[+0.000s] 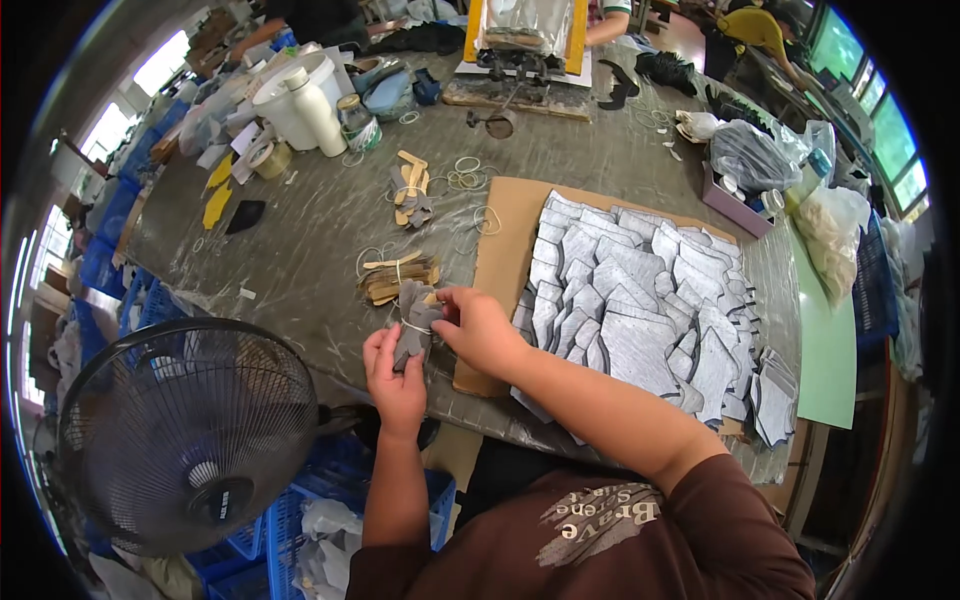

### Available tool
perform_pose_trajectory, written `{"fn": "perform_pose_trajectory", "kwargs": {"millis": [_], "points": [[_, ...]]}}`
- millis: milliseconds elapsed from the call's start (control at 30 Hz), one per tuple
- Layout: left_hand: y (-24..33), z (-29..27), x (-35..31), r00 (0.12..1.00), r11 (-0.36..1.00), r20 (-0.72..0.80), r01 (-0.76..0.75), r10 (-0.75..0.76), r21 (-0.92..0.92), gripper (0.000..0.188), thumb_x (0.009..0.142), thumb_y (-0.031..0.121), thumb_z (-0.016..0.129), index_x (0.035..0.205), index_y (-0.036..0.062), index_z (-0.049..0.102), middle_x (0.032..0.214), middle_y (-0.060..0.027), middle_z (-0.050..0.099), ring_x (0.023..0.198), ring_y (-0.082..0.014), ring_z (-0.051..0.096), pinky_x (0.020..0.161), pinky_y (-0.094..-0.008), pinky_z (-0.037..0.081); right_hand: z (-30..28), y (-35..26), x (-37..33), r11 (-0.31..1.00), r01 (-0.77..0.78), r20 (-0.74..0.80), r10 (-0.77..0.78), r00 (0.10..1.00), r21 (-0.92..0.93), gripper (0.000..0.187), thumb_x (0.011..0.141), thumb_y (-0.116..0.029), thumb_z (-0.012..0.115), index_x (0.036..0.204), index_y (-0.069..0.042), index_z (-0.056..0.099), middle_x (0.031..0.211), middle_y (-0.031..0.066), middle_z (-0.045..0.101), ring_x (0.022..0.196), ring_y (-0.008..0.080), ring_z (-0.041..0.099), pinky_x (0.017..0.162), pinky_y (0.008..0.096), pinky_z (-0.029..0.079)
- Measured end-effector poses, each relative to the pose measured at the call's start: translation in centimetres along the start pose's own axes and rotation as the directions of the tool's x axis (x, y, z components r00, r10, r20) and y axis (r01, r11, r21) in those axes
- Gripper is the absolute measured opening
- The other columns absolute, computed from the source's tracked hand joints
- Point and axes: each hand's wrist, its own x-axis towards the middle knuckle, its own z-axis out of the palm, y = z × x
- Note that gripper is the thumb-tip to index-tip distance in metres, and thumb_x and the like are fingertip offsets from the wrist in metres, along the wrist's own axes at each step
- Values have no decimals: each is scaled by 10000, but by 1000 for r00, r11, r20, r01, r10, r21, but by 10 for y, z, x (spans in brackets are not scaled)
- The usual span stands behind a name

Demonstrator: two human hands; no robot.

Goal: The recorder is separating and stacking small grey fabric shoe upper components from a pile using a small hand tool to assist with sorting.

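Between my two hands is a small bundle of grey cut pieces [414, 318] with a pale rubber band around it. My left hand [396, 378] is closed on the bundle's near end, thumb and fingers on either side. At the bundle's right, my right hand [478, 322] has its thumb and fingertips bent in at the band; whether they grip the band or the pieces is too small to make out. Just beyond lies a banded stack of tan and brown strips [398, 277]. Farther off is another banded bundle of tan strips and grey pieces [412, 190].
To the right, overlapping light-grey cut pieces [630, 300] cover a cardboard sheet [510, 215]. Loose rubber bands [466, 174] lie beyond the bundles. A black fan [190, 430] stands at the table's near left. A white bottle [313, 112] and a hand press [520, 70] stand farther back.
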Motion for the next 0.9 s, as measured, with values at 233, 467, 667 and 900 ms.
{"fn": "perform_pose_trajectory", "kwargs": {"millis": [233,467,667,900], "points": [[-1,7,2,991,988,-10,-130,131,79,460,775,-81,579,1228,-11,537,1134,-157,470,1000,-262,515,862,-327,439,6,5,5,963,-226,5,227,974,148,278,756,-143,741,889,5,547,698,32,552,639,114,526,564,270,450],[-6,12,1,992,983,-47,-108,116,147,452,781,-61,576,1229,-14,542,1117,-180,467,1000,-318,512,864,-363,441,11,-3,3,984,-146,-19,148,989,104,279,717,-133,760,820,-14,530,623,54,515,576,119,464,532,293,416],[1,16,5,993,962,53,-115,105,249,467,785,-59,593,1246,-26,523,1130,-192,467,1001,-325,521,861,-364,447,12,6,1,997,-42,-89,36,995,-72,258,698,-110,735,874,-13,574,787,156,578,740,309,577,656,379,460],[14,17,9,984,867,154,-154,90,474,598,763,55,660,1326,30,459,1224,-167,483,1094,-358,480,931,-448,389,2,-5,9,993,-3,77,12,997,-114,259,735,-181,725,825,13,579,752,189,598,703,362,585,647,400,468]]}}
